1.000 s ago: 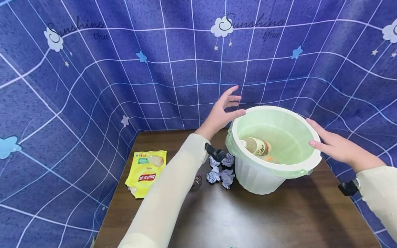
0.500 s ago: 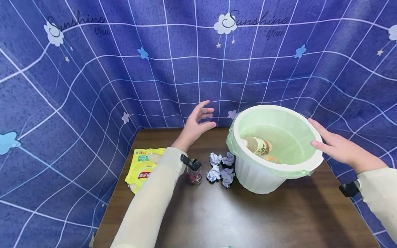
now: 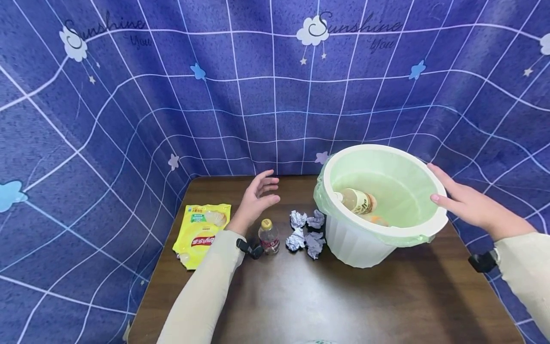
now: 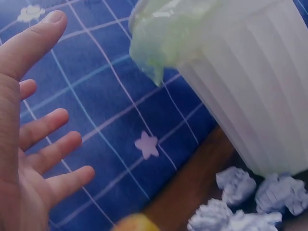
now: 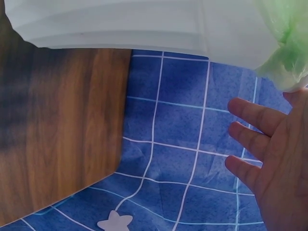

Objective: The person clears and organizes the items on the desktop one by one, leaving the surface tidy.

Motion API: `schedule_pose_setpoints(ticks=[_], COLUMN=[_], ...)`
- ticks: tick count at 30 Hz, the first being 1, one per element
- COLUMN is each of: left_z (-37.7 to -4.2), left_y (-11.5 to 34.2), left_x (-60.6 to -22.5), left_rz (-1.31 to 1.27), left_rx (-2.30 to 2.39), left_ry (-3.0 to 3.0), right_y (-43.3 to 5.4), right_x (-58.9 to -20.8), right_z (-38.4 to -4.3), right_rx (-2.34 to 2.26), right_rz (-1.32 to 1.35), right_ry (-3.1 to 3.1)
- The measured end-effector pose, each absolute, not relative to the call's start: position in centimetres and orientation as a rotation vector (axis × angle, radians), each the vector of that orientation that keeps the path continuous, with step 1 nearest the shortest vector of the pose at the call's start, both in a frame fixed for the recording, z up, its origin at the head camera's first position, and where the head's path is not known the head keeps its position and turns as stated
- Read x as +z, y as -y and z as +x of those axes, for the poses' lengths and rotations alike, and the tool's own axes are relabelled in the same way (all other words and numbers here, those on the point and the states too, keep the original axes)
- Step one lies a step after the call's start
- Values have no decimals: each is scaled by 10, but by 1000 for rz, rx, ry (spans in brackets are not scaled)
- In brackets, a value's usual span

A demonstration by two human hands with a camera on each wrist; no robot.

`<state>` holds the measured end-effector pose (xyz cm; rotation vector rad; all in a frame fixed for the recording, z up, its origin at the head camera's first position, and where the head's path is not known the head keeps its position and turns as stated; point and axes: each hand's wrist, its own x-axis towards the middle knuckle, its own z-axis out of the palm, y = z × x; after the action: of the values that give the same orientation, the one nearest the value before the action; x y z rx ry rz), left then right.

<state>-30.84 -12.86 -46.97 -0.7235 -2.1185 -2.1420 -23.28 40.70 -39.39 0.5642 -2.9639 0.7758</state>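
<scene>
My left hand (image 3: 253, 201) hovers above the table with nothing in it, its fingers spread and slightly bent. Just below and to its right stands a small clear plastic bottle (image 3: 269, 241) with a yellow cap. Several crumpled paper balls (image 3: 305, 234) lie between that bottle and a white trash bin (image 3: 354, 246). A pale green bin liner (image 3: 386, 177) covers the inside of the bin, where another bottle (image 3: 356, 200) with a cream label lies. My right hand (image 3: 466, 203) rests against the bin's right rim; in the right wrist view its fingers (image 5: 250, 142) are extended outside the bin.
A yellow chip bag (image 3: 201, 236) lies flat at the table's left. The brown wooden table (image 3: 343, 306) meets a blue patterned curtain (image 3: 275, 95) at the back and sides. Beside the chip bag, my left forearm crosses the table's left half.
My left hand has moved left and down from beside the bin rim to above the small bottle, which now shows fully. My right hand has stayed at the rim.
</scene>
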Motion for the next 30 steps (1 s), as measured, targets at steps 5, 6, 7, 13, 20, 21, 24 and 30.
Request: schedule_pose_setpoints(ticks=[5,6,7,13,20,21,24,30], left_z=[-300,-299,-298,-294,-282,-278,-268,-254], left_y=[139,141,143,154,158,158,159,160], left_x=[-496,-500,-504,-526,-548,-548,-547,-555], left_rz=[-676,-676,-675,-655,-569,-554,-506,-417], left_rx=[-2156,-2153,-2150,-2185,-2254,-2252,-2233,-2203], left_ry=[2141,2143,2147,2164,2232,2241,2277,2328], right_y=[-408,-408,-408,-408,-409,-409,-407,-406], right_x=[-395,-395,-395,-396,-395,-394,-393,-394], right_z=[-233,-233,-233,-233,-234,-234,-234,-234], right_rx=[759,765,773,788,765,764,785,782], right_rz=[549,545,542,549,538,539,534,523], right_ry=[2970,2969,2968,2953,2978,2983,2995,2980])
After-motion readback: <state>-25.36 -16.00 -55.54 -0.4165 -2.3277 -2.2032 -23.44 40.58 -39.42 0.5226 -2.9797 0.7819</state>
